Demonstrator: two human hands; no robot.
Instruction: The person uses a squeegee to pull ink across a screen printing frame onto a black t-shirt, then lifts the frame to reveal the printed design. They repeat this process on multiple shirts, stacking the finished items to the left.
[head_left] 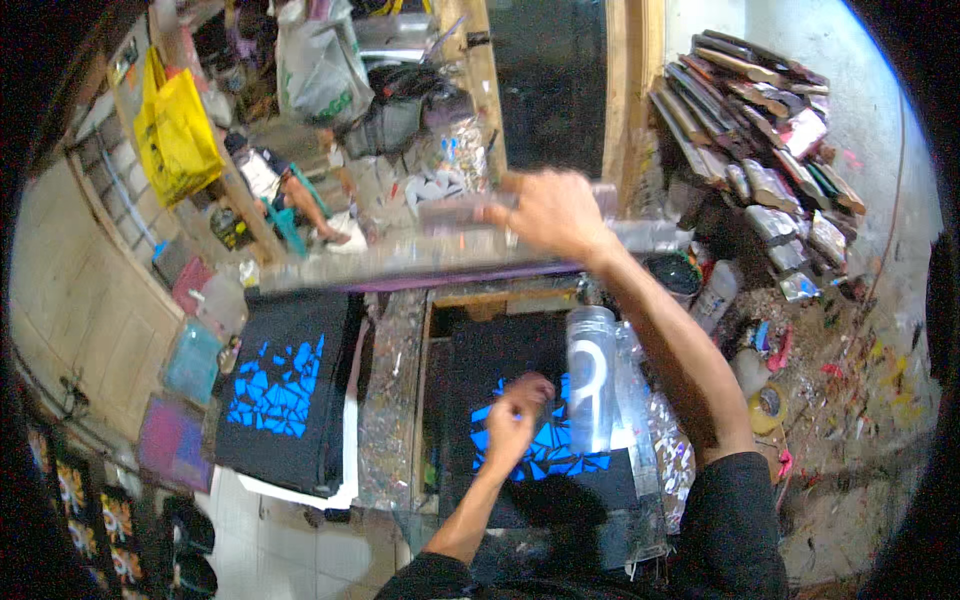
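My right hand [548, 210] is raised at the upper middle, gripping a blurred greyish bar [450, 208] above a long horizontal frame edge [380, 262] with purple along it. My left hand [522, 410] is lower, over black fabric [500, 340] printed with blue angular shapes; its fingers are bent and smeared by motion, so what they hold is unclear. A clear plastic strip [590, 430] with a white curved marking lies over the fabric's right side. A stack of black pieces [260, 320] with similar blue print sits to the left.
A person [300, 200] sits beyond the bench at upper left, near a yellow bag [175, 130]. Stacked squeegees [760, 130] lean at upper right. A dark bucket [672, 275], bottles [715, 295] and a tape roll [767, 410] crowd the right. A door [90, 300] stands at far left.
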